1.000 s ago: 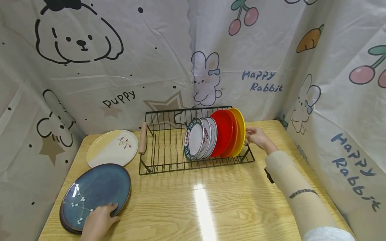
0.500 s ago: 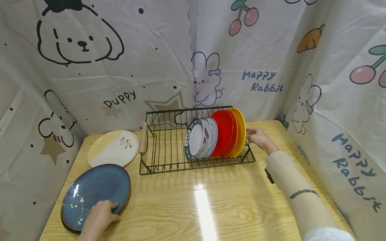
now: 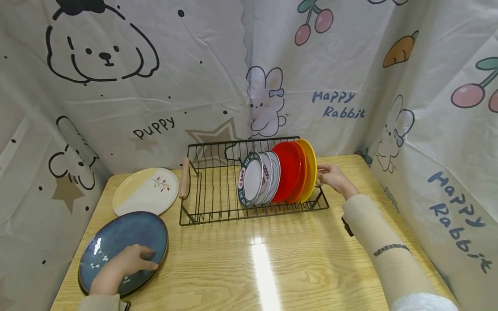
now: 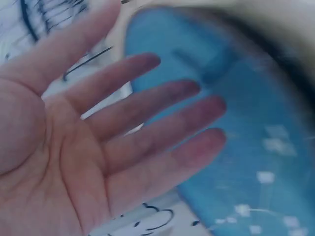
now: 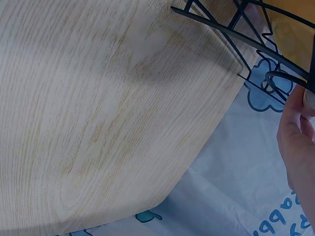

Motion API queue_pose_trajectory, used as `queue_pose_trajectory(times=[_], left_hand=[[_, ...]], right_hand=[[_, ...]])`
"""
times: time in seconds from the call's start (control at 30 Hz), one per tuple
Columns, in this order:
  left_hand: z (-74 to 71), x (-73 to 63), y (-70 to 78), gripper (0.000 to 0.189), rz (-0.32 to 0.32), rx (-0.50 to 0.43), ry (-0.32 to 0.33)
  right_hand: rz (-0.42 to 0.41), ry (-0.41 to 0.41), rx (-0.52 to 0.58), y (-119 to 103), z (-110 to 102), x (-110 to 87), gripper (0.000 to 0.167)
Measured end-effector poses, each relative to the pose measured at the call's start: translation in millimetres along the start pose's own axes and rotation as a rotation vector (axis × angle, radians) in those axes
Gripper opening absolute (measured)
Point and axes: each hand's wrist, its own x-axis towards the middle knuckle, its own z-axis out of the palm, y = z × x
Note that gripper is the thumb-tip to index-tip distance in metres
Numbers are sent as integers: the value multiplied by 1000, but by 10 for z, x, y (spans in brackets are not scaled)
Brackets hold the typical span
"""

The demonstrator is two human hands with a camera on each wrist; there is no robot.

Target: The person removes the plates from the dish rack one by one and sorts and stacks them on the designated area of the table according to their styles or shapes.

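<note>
My left hand (image 3: pixel 126 265) hovers over the blue oval plate (image 3: pixel 128 229), which has white blossoms and a dark rim and lies at the table's left front. In the left wrist view its fingers (image 4: pixel 162 147) are extended with nothing between them; the blue plate (image 4: pixel 256 123) appears blurred behind. At the right end of the black wire dish rack (image 3: pixel 218 220), my right hand (image 3: pixel 334 178) grips the end handle, mostly hidden by the fingers. The right wrist view has that hand (image 5: pixel 298 142) at the rack's corner (image 5: pixel 231 32).
Upright in the rack's right half stand several plates: white ones with patterned rims (image 3: pixel 252 179), a red one (image 3: pixel 285 172), an orange one and a yellow one (image 3: pixel 310 170). A cream-and-yellow oval plate (image 3: pixel 144 190) lies behind the blue one. Printed curtains (image 3: pixel 194 86) enclose the wooden table (image 3: pixel 218 268).
My left hand has let go of the blue plate's near right edge and risen slightly, its fingers now apart from the rim. The right hand has kept its hold on the rack.
</note>
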Motion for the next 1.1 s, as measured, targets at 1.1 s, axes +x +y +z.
queue_pose_trajectory(times=[1.1], left_hand=[[-999, 935, 985, 69, 54, -374, 229]], right_hand=[[-11, 3, -8, 4, -1, 20, 45]])
